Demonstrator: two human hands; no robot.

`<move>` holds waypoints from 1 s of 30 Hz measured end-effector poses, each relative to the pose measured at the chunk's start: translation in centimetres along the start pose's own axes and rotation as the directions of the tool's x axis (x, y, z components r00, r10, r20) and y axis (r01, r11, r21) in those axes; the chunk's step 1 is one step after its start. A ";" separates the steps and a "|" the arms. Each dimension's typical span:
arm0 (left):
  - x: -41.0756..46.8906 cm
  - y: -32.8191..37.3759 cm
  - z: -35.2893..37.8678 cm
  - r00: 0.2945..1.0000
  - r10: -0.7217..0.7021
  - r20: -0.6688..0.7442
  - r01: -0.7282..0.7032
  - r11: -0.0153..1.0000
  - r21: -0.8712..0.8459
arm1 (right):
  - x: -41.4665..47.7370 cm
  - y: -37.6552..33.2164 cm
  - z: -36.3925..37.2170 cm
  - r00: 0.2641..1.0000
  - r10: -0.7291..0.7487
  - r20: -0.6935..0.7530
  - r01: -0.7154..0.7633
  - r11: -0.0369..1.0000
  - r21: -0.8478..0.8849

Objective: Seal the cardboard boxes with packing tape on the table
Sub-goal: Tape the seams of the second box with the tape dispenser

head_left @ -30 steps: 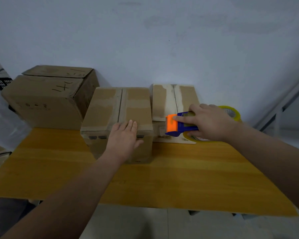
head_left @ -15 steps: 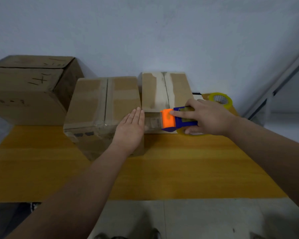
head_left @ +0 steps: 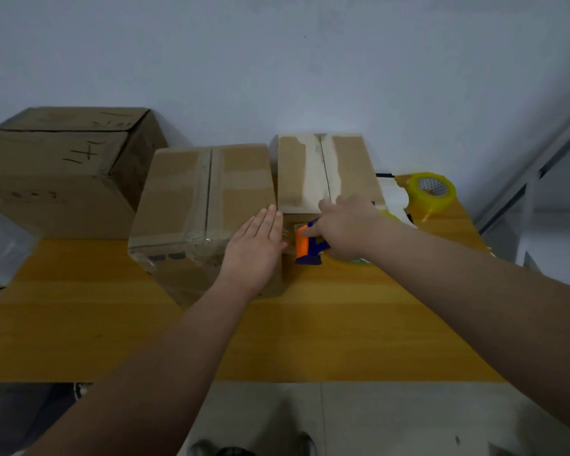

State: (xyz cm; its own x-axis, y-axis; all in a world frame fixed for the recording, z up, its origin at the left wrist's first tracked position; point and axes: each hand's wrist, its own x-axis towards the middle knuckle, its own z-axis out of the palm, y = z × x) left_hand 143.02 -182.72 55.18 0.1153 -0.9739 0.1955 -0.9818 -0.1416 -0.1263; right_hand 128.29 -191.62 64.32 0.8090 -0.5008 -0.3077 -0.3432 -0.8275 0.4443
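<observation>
On the worktop (head_left: pixel 310 324), my left hand (head_left: pixel 254 251) lies flat, fingers straight and together, on the near right corner of the middle cardboard box (head_left: pixel 191 192). Just right of it, my right hand (head_left: pixel 346 228) is curled round the orange-and-blue tape dispenser (head_left: pixel 305 245), held against the front of the smaller box (head_left: pixel 323 172). A yellow tape roll (head_left: pixel 431 192) sits far right.

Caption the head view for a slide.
Left hand flat on a taped cardboard box; right hand grips an orange-and-blue tape dispenser beside it.
</observation>
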 end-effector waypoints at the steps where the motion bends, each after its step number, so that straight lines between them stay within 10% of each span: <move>1: 0.0 0.0 -0.1 1.000 -0.005 -0.002 0.005 1.000 -0.007 | 0.5 -0.4 -0.6 0.999 0.016 0.031 -0.015 1.000 -0.008; 13: -0.2 0.1 -0.2 0.999 -0.023 0.027 0.024 1.000 -0.018 | 1.8 -1.7 1.4 0.953 0.105 0.284 -0.072 0.990 -0.123; 16: -0.1 0.2 -0.1 0.999 -0.039 0.021 0.040 0.999 -0.014 | 0.7 0.4 6.4 0.958 0.120 0.259 -0.190 0.946 0.264; 21: -0.2 0.6 -0.5 0.997 -0.083 -0.005 0.082 0.994 -0.073 | 0.2 0.4 12.3 0.921 0.165 0.353 -0.387 0.298 0.872; 30: -0.3 1.0 -0.8 0.994 -0.107 0.017 0.108 0.991 -0.079 | 1.7 -4.0 17.9 0.820 0.179 0.543 -0.478 -0.307 0.823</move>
State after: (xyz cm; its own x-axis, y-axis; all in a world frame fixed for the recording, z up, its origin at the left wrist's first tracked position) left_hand 141.92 -182.40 55.75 0.2219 -0.9560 0.1917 -0.9725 -0.2313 -0.0277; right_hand 122.52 -193.76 46.94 0.3428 -0.6968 -0.6300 -0.6743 0.2845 -0.6815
